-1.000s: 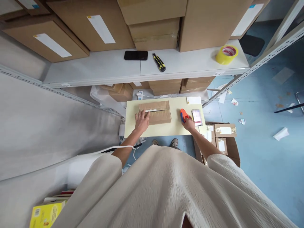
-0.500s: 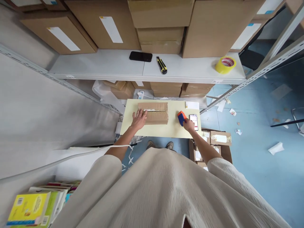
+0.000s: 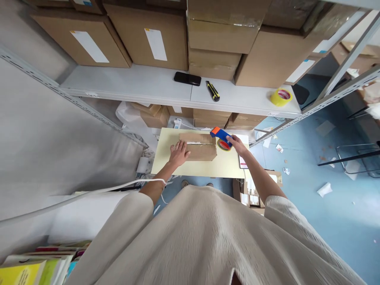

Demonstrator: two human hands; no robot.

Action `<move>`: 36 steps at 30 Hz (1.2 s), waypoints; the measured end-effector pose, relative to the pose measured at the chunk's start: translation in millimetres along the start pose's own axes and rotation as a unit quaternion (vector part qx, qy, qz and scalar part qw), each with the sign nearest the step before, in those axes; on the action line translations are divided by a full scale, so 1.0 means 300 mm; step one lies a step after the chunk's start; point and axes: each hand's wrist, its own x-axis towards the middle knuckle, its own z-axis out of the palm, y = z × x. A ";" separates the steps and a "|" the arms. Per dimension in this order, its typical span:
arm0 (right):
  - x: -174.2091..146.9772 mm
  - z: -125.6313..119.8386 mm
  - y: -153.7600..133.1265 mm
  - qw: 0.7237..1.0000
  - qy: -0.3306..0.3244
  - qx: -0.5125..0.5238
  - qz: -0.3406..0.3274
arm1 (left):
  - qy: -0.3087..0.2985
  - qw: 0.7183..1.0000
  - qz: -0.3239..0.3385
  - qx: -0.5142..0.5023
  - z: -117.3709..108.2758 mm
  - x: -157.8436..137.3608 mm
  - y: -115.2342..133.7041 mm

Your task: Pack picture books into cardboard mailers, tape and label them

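Observation:
A closed cardboard box (image 3: 202, 152) lies on the pale yellow tabletop (image 3: 166, 160), with a slit and a torn white strip along its upper face. My left hand (image 3: 179, 153) rests on the box's left part, fingers laid out over the cardboard. A blue and orange tape dispenser (image 3: 221, 135) is gripped by its handle in my right hand (image 3: 237, 144). Its orange end is at the box's right edge; whether it touches the cardboard I cannot tell. The red-cored tape roll (image 3: 225, 145) shows below the dispenser. A phone (image 3: 243, 162) lies on the tabletop, partly hidden by my right forearm.
Behind the tabletop, a grey shelf (image 3: 142, 85) bears large cardboard boxes (image 3: 166, 39), a black phone (image 3: 187, 78), a yellow-black utility knife (image 3: 213, 91) and a yellow tape roll (image 3: 281, 97). A carton of small boxes (image 3: 252, 192) stands at lower right. A white cable (image 3: 103, 189) passes my left arm.
My right hand has raised the tape dispenser and brought it left to the box's right end, turning it so the tape roll shows. My left hand stays on the box. The view has shifted slightly.

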 end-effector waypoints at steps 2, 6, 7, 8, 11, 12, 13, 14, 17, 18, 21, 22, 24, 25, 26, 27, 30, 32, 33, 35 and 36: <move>0.002 0.058 -0.075 1.000 -0.029 0.001 0.009 | 0.003 1.000 0.013 -0.009 0.001 -0.002 -0.011; 0.001 0.158 -0.188 0.995 -0.084 -0.039 0.045 | -0.007 0.999 0.038 -0.007 -0.004 -0.014 -0.037; 0.001 0.176 -0.207 0.993 -0.094 -0.050 0.050 | -0.012 0.999 0.042 -0.006 -0.005 -0.017 -0.045; 0.001 0.190 -0.223 0.992 -0.101 -0.062 0.054 | -0.017 0.999 0.046 -0.006 -0.007 -0.019 -0.052; 0.003 0.207 -0.246 0.987 -0.109 -0.104 0.064 | -0.021 0.998 0.061 -0.016 -0.011 -0.023 -0.072; 0.004 0.204 -0.248 0.984 -0.109 -0.123 0.066 | -0.021 0.997 0.065 -0.020 -0.011 -0.023 -0.077; 0.007 0.197 -0.247 0.982 -0.109 -0.143 0.065 | -0.021 0.997 0.068 -0.025 -0.012 -0.022 -0.082; 0.010 0.188 -0.245 0.978 -0.109 -0.166 0.062 | -0.021 0.997 0.069 -0.030 -0.012 -0.021 -0.085; 0.022 0.155 -0.233 0.961 -0.122 -0.244 0.040 | -0.017 0.997 0.069 -0.043 -0.014 -0.013 -0.089; 0.027 0.145 -0.228 0.953 -0.129 -0.271 0.032 | -0.014 0.997 0.067 -0.046 -0.016 -0.010 -0.089; 0.037 0.122 -0.213 0.930 -0.140 -0.339 0.006 | -0.012 0.997 0.062 -0.052 -0.034 0.003 -0.089; 0.040 0.118 -0.208 0.925 -0.141 -0.353 -0.002 | -0.012 0.997 0.059 -0.053 -0.044 0.008 -0.088; 0.043 0.113 -0.200 0.921 -0.144 -0.363 -0.010 | -0.005 0.997 0.052 -0.055 -0.068 0.023 -0.082; 0.045 0.112 -0.196 0.921 -0.149 -0.359 -0.009 | 0.005 0.997 0.047 -0.060 -0.081 0.033 -0.076; 0.046 0.111 -0.194 0.923 -0.155 -0.351 -0.006 | 0.019 0.997 0.040 -0.069 -0.095 0.045 -0.066; 0.047 0.110 -0.191 0.926 -0.160 -0.341 -0.001 | 0.036 0.995 0.034 -0.086 -0.108 0.060 -0.053; 0.045 0.102 -0.181 0.938 -0.170 -0.303 0.012 | 0.057 0.977 0.012 -0.204 -0.140 0.120 0.010; 0.042 0.092 -0.169 0.946 -0.173 -0.275 0.016 | 0.035 0.946 -0.007 -0.323 -0.152 0.167 0.066; 0.040 0.086 -0.161 0.949 -0.174 -0.261 0.016 | 0.026 0.927 -0.022 -0.375 -0.155 0.190 0.096; 0.037 0.074 -0.140 0.957 -0.176 -0.229 0.013 | 0.015 0.889 -0.060 -0.453 -0.158 0.229 0.151; 0.035 0.068 -0.127 0.960 -0.178 -0.215 0.012 | 0.009 0.873 -0.082 -0.481 -0.159 0.243 0.176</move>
